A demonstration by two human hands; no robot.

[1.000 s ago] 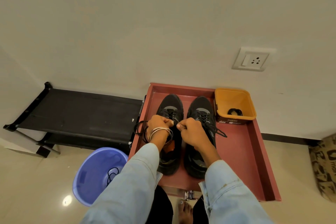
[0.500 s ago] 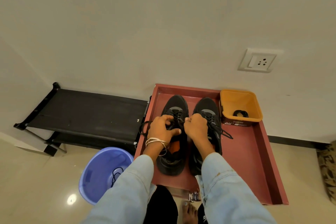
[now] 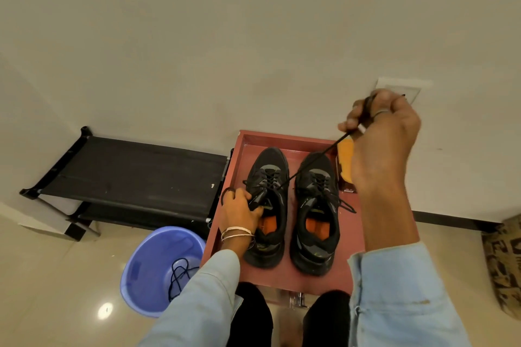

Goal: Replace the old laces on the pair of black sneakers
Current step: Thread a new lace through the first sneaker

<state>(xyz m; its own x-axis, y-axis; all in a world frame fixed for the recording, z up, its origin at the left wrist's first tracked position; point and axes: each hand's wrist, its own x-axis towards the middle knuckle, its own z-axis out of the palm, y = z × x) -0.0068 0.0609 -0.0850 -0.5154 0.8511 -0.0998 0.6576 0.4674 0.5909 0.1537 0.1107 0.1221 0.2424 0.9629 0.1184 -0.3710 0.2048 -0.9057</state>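
Step in hand: lacing the left shoe (image 3: 267,205), which sits beside the right shoe (image 3: 317,214) in the red tray (image 3: 349,234). Right hand (image 3: 380,132), raised high, pinches the lace (image 3: 310,162) and draws it taut from the eyelets. Left hand (image 3: 239,211) grips the shoe collar and the other lace end. A loose lace lies in the blue bucket (image 3: 146,267). Next, likely: take out the slack, then feed the tip into the next eyelet.

The right hand (image 3: 383,132) is rising high above the left black sneaker (image 3: 267,205), fingers curling round a taut thin black lace (image 3: 310,165) — the bangled left hand (image 3: 239,213) is gripping that sneaker's collar, light-blue sleeves covering both forearms.
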